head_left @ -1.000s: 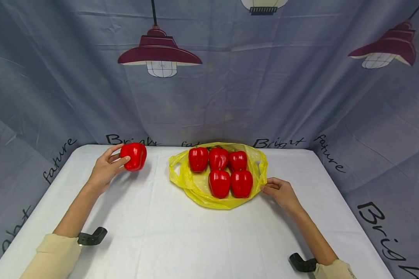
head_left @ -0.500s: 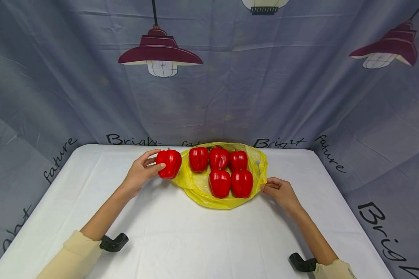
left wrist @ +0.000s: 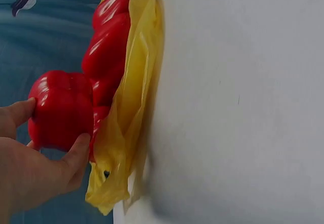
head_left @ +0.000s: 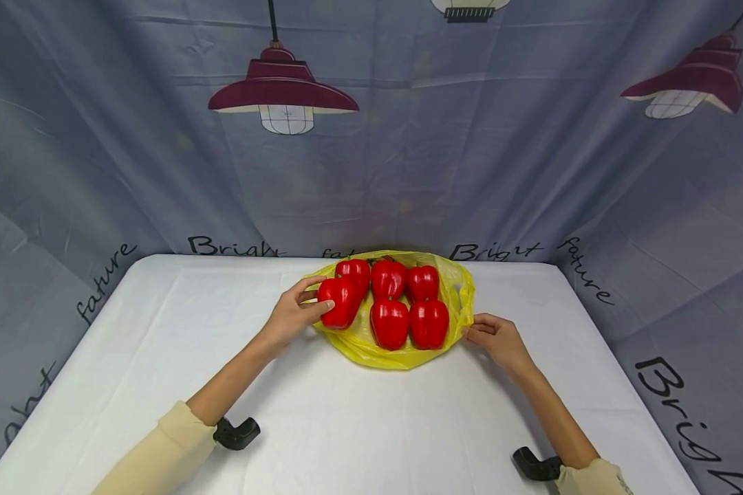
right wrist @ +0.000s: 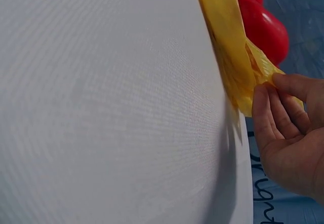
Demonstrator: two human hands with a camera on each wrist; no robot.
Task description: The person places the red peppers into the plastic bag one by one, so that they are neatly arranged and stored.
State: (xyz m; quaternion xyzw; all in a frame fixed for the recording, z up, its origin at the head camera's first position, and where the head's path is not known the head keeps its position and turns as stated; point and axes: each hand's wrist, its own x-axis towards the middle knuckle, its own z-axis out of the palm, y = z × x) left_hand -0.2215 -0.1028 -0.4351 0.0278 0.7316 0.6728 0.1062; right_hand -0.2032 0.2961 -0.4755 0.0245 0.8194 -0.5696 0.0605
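Observation:
My left hand [head_left: 293,317] grips a glossy red bell pepper [head_left: 338,304] between thumb and fingers, over the left part of a yellow plastic bag [head_left: 371,357]. In the left wrist view the held pepper [left wrist: 61,110] stands out beside the bag [left wrist: 139,77]. Several more red bell peppers [head_left: 389,323] lie in two rows on the opened bag; the held one partly covers the back-left pepper [head_left: 354,270]. At the bag's right edge, my right hand [head_left: 498,342] pinches the plastic. The right wrist view shows thumb and fingertips closed on a yellow fold [right wrist: 260,64].
Beneath everything is a table with a white cloth [head_left: 371,433], its back edge just behind the bag. A grey-blue curtain [head_left: 371,172] printed with lamps and lettering hangs behind and at both sides. Black wrist devices [head_left: 238,434] jut from both sleeves.
My left hand has carried the bell pepper rightward from beyond the bag's left side to over its left part. My right hand has kept its pinch on the bag's edge.

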